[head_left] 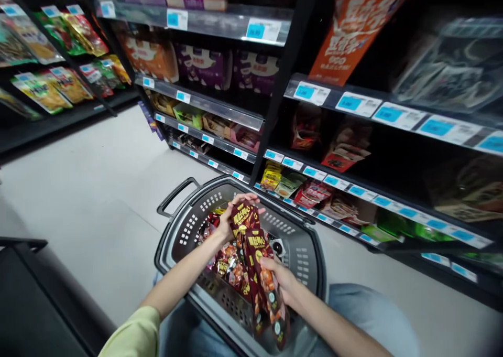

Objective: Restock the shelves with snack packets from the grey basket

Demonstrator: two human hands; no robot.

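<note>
Over a grey shopping basket (pixel 178 244), both hands hold long dark-brown snack packets with yellow lettering. My left hand (pixel 228 222) grips the upper end of the rear snack packet (pixel 244 216), its fingers passing partly behind it. My right hand (pixel 282 281) is closed round the front snack packet (pixel 262 257), thumb on its printed face. The packets overlap and slant down towards me, so how many there are is hard to tell. Inside the basket, beneath the hands, lie more shiny snack packs (pixel 228 262) and a small black-and-white item (pixel 278 247).
Dark shelves with blue-and-white price tags (pixel 310 92) rise behind and to the right of the basket. Boxes (pixel 202 66) and bagged snacks (pixel 312 193) stand on them. Another shelf (pixel 51 116) is at left. The basket handle (pixel 176 194) sticks out on the left, above the pale floor (pixel 98 189).
</note>
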